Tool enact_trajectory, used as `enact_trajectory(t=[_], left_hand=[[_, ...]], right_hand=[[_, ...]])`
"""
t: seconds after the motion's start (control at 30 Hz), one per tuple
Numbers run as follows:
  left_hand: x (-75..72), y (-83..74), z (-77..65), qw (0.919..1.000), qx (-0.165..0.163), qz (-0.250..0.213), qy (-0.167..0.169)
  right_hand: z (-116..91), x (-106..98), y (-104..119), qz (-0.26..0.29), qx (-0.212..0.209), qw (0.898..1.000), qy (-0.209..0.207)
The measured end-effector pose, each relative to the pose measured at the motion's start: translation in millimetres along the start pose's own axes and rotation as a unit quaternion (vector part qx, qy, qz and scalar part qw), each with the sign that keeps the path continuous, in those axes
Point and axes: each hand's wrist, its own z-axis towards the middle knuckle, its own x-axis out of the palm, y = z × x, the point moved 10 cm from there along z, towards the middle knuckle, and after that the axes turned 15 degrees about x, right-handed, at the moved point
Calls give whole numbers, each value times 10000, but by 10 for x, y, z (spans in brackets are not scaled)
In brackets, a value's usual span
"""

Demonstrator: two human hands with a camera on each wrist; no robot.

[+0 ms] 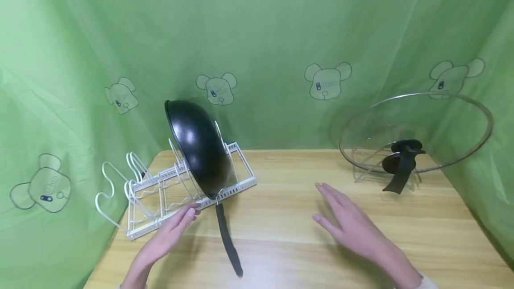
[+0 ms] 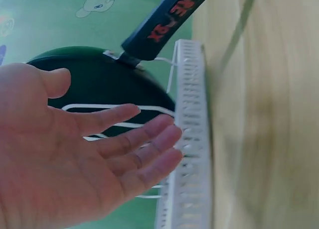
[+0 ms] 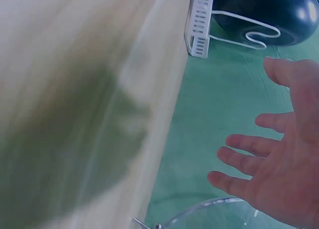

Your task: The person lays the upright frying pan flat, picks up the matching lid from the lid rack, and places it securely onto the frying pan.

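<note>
A black wok (image 1: 196, 146) stands on its side in a white wire rack (image 1: 160, 224), its dark handle (image 1: 229, 240) sloping down toward the front of the table. My left hand (image 1: 164, 237) is beside the rack's front rail, fingers extended and holding nothing; the left wrist view shows its palm (image 2: 84, 164) in front of the wok (image 2: 99, 79). My right hand (image 1: 357, 226) hovers over the table with spread fingers, nothing in it. To its right a glass lid (image 1: 445, 133) with a black knob and stand (image 1: 405, 164) leans on a small wire holder, partly hidden.
The wooden table (image 1: 281, 217) meets a green curtain (image 1: 273, 26) with bear outlines at the back and both sides. Heart-shaped wire dividers (image 1: 106, 193) rise at the rack's left end.
</note>
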Motion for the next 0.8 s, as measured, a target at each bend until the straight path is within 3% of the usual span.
enact_trajectory(t=[0.3, 0.47, 0.8], left_hand=[[354, 104, 120, 9873, -15, -1502, 526], [443, 124, 171, 9788, -86, -2012, 382], [604, 207, 328, 9605, -257, -2769, 100]], right_hand=[[-104, 191, 88, 194, -118, 9997, 101], [-125, 273, 110, 274, -56, 9995, 113], [-102, 498, 223, 466, -80, 9974, 545]])
